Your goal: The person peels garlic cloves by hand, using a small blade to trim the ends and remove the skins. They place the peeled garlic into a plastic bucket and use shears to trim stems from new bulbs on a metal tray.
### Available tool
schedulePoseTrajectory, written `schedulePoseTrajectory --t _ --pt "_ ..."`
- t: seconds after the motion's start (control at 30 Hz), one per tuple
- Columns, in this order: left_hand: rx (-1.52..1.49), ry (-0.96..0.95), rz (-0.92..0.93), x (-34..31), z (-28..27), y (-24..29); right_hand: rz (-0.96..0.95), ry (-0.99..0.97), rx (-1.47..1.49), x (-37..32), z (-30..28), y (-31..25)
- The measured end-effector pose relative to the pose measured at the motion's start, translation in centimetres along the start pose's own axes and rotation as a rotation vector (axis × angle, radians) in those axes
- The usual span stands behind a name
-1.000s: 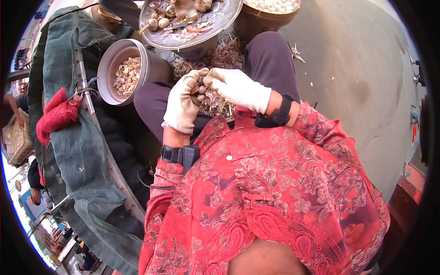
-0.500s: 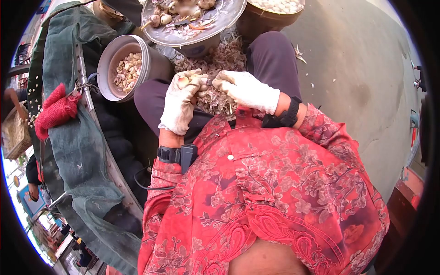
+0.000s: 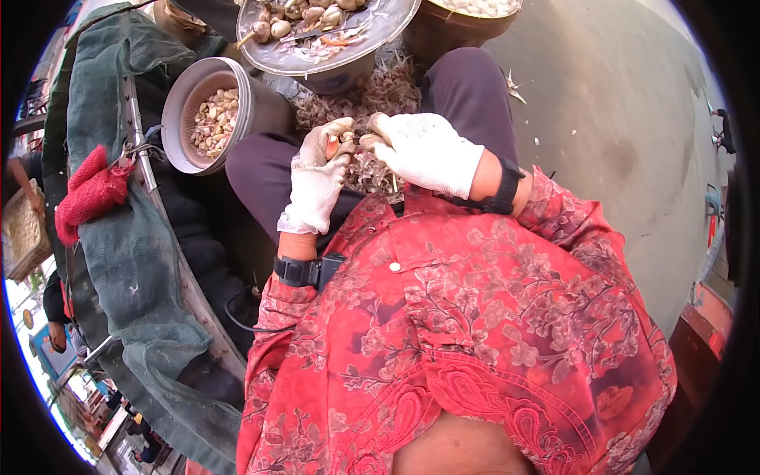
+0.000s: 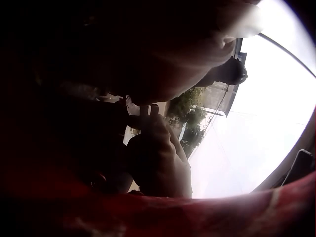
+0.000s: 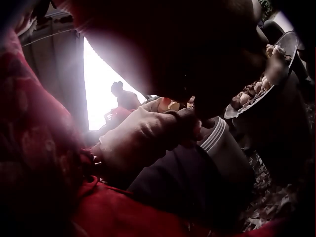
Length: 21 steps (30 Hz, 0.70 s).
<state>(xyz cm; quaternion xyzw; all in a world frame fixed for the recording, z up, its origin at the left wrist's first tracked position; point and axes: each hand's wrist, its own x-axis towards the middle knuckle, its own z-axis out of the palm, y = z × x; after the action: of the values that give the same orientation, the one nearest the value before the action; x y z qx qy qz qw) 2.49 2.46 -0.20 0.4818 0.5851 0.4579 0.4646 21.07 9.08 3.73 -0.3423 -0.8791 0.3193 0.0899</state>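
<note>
Both hands wear white gloves and work close together above the lap in the head view. My left hand holds a pale garlic clove at its fingertips, with an orange-pink patch showing beside the thumb. Just to the right, my right hand has its thumb and forefinger pinched on a small dark blade-like piece, mostly hidden by the glove. Below the hands lies a heap of garlic skins. The right wrist view shows the left glove side-on; the left wrist view is dark, with the right hand in silhouette.
Left of the knee stands a grey bucket with garlic cloves inside. Ahead, a round tray carries garlic bulbs, skins and a knife. Another tub of pale cloves stands behind. Green netting and a red mesh bag flank the left.
The hands were together a second ago and have drawn slightly apart. The left hand has turned, so the clove now shows at its fingertips; the dark piece between the hands is less visible.
</note>
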Motion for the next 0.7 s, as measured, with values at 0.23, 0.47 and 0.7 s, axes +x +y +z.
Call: schedulePoseTrajectory --t 0.23,0.47,0.7 --pt "0.405 -0.077 0.237 -0.3 -0.6 -1.5 0.073 -0.059 -0.092 -0.1 -0.4 -1.0" --pt "0.448 -0.163 0.242 -0.7 -0.9 -1.5 -0.111 -0.067 -0.077 -0.1 -0.6 0.7" --pt "-0.327 -0.106 -0.294 -0.4 0.3 1.5 -0.025 -0.176 0.003 0.6 -1.0 2.3"
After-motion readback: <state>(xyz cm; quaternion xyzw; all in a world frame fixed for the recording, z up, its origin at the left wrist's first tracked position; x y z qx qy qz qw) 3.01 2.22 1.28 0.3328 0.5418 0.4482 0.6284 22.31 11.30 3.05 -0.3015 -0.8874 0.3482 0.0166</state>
